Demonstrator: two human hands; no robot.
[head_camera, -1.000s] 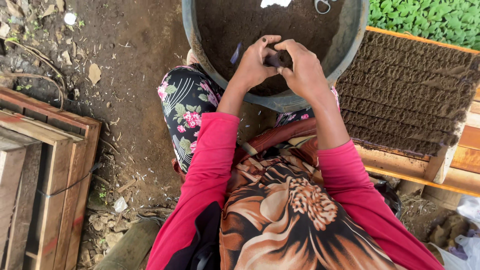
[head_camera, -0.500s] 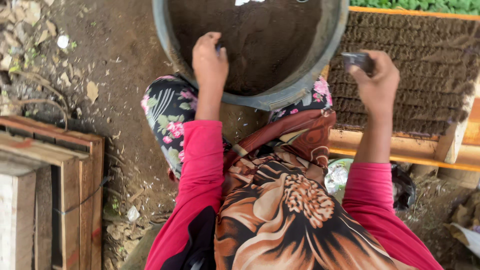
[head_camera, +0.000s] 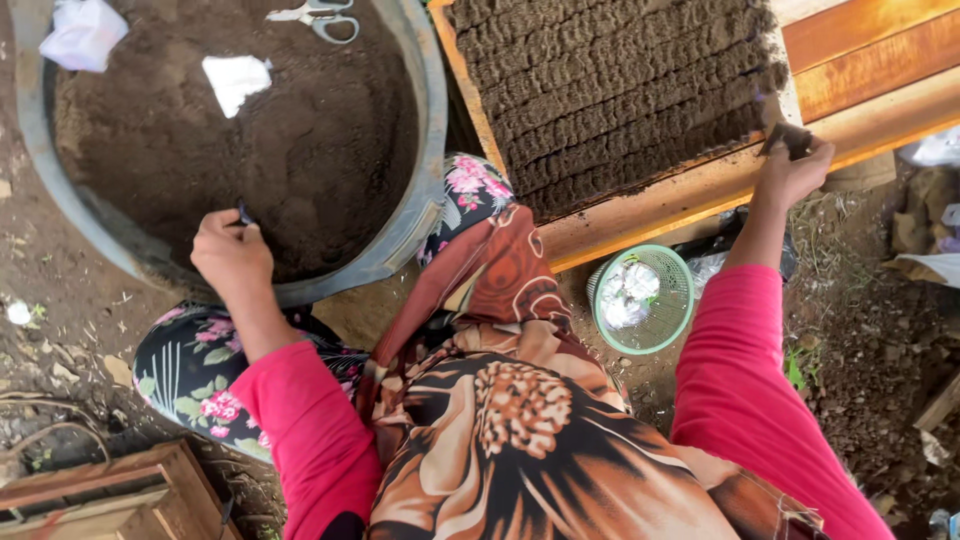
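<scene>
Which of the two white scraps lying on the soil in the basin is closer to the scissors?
The flat white scrap near the middle of the soil; the scissors lie just beyond it. The crumpled scrap sits at the basin's far-left rim.

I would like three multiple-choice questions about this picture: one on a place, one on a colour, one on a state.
1. Where do the scissors lie?
A. On the soil in the basin
B. In the green basket
C. On the wooden frame

2. What colour is the small basket beside the person's knee?
A. Red
B. Green
C. Black

3. What is the right hand doing?
A. Resting flat and empty on the ground
B. Holding a small dark soil-filled packet at the edge of the packed rows
C. Holding the scissors

Answers:
1 A, they lie on the dark soil near the far rim of the basin.
2 B, its mesh wall is light green.
3 B, the fingers close on the packet by the rows.
</scene>
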